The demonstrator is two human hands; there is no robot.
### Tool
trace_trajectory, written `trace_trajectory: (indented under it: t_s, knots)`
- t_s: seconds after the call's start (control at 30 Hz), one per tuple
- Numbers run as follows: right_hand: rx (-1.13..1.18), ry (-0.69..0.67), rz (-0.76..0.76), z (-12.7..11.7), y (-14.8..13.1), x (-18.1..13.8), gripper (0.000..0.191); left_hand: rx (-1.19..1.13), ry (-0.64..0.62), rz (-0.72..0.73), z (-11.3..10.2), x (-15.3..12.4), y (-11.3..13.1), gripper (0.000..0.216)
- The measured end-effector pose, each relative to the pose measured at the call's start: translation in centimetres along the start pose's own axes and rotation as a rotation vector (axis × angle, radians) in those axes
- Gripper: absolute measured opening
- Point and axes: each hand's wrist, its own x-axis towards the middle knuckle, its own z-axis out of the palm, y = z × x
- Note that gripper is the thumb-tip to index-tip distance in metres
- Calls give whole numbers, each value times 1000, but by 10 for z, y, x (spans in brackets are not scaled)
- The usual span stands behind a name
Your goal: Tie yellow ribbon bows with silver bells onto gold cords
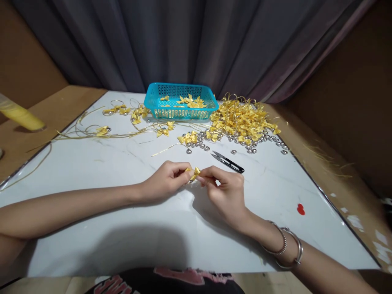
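Between my two hands, over the middle of the white tabletop, is a small yellow ribbon bow [195, 174]. My left hand [171, 179] pinches the bow's left side between thumb and fingers. From the right, my right hand [225, 190] has thumb and fingertips closed at the bow's other edge. Fingers partly cover the bow, and its underside is hard to make out. Black thread snips [229, 162] lie just beyond my right hand. Behind them are silvery bells or beads [202, 143], with a few yellow bows [188, 138] among them.
A blue plastic basket [183, 113] holding some bows stands at the back. Right of it rises a large heap of yellow bows [241, 118] with gold cord loops. Loose gold cords [122, 134] stretch across the left. A red piece [301, 209] lies at right.
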Motion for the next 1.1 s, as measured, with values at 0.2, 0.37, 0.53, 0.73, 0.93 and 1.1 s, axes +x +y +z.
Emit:
trace_trajectory:
  t_s: [0.2,0.37,0.53,0.73,0.93,1.1]
  knots:
    - [23,5,35,3,4,-1,16,58,5,28,0,0,-5,30]
    - [97,-59,142,0,3,8,15,-6,50,34,-1,3,-7,29]
    - [360,-230,392,-6,3,19,12,-125,136,-6,-1,4,-9,30]
    - [509,-299,528,-11,6,22,16,-86,152,14,0,2,-12,32]
    - [519,-350,544,-17,10,23,14,-67,200,30,-1,2,-11,33]
    - [527,-300,558,-15,10,22,14,-24,218,64,-1,2,-12,33]
